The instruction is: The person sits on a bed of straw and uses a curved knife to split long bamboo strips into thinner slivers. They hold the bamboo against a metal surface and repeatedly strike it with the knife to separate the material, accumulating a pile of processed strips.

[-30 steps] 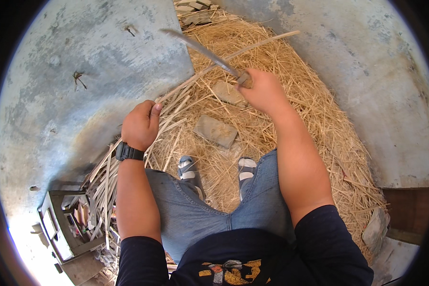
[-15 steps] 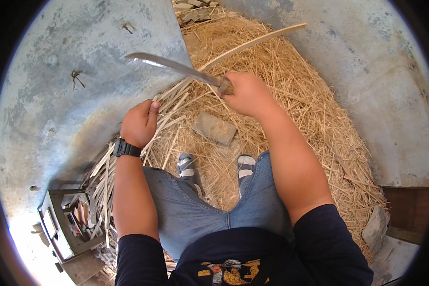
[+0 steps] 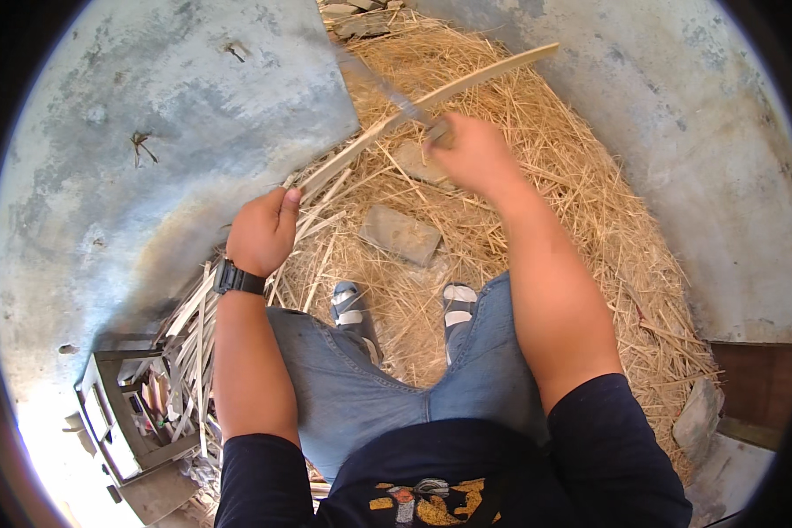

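A long, pale strip of split wood or bamboo (image 3: 466, 83) slants from lower left to upper right ahead of me. My left hand (image 3: 262, 231), with a black watch on its wrist, is closed round its near end, thumb on top. My right hand (image 3: 475, 151) grips the wooden handle of a long curved knife (image 3: 402, 102). The blade crosses the strip around its middle and points up and left, smeared by motion. Whether its edge touches the strip I cannot tell.
Straw-like shavings (image 3: 581, 229) cover the floor. A flat stone block (image 3: 400, 235) lies ahead of my feet. Many pale strips (image 3: 194, 330) are heaped at left, by a wooden frame (image 3: 141, 462) holding scraps. Grey walls (image 3: 176, 114) rise on both sides. A stone (image 3: 697, 414) sits at lower right.
My right hand has moved slightly right, and the knife has swung so its tip points more upward, further along the strip. My left hand stays nearly in place on the strip.
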### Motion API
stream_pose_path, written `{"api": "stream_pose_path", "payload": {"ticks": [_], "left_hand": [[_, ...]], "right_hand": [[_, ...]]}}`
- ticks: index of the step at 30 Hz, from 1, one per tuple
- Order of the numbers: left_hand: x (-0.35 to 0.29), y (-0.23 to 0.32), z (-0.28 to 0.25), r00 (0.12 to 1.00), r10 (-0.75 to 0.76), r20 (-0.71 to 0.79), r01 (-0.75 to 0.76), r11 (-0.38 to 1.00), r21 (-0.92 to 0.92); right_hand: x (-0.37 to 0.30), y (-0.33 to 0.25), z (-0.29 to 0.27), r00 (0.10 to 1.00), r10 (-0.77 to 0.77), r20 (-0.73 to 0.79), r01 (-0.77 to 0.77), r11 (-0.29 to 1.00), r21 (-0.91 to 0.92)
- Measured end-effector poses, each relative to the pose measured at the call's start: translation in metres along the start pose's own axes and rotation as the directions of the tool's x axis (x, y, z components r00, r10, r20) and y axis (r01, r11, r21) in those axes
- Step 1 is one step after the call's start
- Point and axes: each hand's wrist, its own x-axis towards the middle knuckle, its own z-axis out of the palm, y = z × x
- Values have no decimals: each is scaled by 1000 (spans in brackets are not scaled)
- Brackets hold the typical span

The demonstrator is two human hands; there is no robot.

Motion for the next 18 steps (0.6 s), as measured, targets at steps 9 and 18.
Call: {"api": "stream_pose_path", "payload": {"ticks": [9,18], "left_hand": [[-4,-4,-1,999,-23,-36,16,983,-182],[-3,7,5,999,-35,-12,33,992,-121]], "right_hand": [[-6,-12,-17,998,-9,65,13,998,-58],[-24,-33,4,981,-117,153,146,969,-198]]}}
